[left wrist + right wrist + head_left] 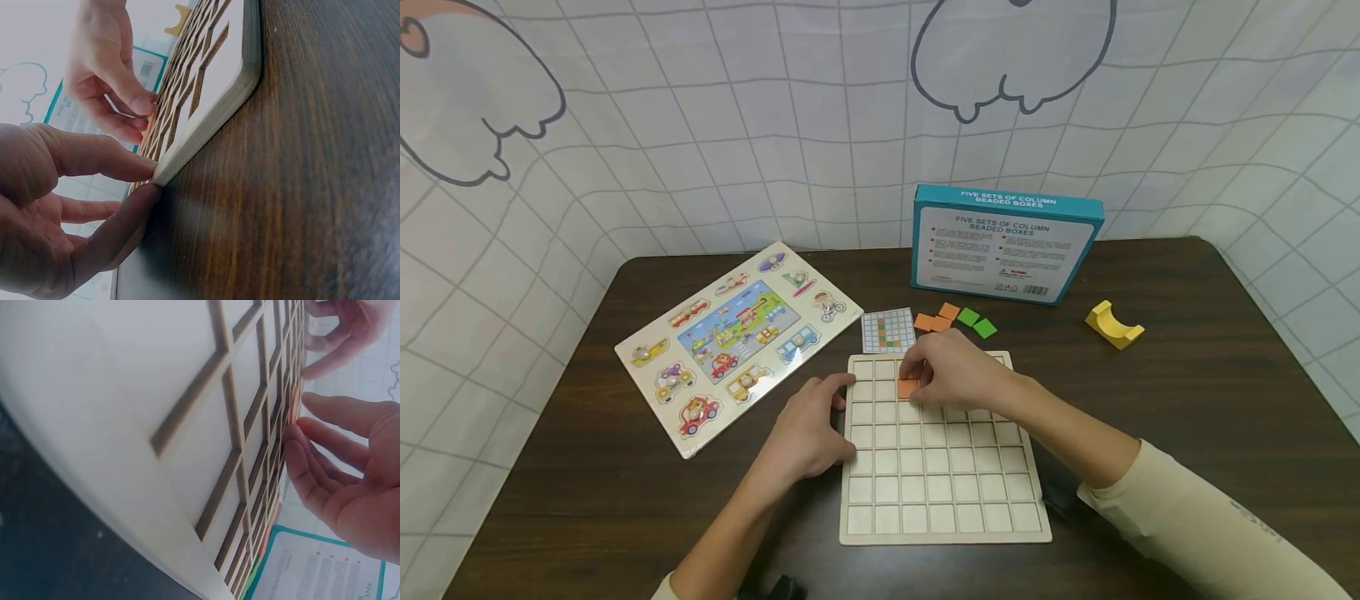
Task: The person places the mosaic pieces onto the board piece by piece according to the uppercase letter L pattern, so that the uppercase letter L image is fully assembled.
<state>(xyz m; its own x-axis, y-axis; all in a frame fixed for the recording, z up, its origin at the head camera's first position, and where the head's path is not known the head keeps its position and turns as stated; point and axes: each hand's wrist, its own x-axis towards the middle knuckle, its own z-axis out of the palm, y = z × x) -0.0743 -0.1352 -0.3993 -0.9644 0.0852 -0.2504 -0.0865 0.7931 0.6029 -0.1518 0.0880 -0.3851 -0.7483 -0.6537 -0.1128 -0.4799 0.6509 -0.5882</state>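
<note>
A pale wooden grid board (936,533) lies on the table in front of me. My left hand (805,429) touches its left edge, thumb and index finger spread apart along the rim; the left wrist view shows those fingertips (147,170) against the edge. Over the upper part of the board, my right hand (958,371) pinches an orange square tile (907,389) in the third column from the left. Its thumb and fingers partly cover the tile and nearby cells. In the right wrist view, the right hand's fingertips (294,434) meet at the grid surface.
Behind the board lie a small pattern card (887,327), several orange tiles (949,311) and green tiles (983,327). A vehicle puzzle board (737,342) is at left. A teal-edged box (1006,246) stands at the back, with a yellow curved block (1114,325) to its right.
</note>
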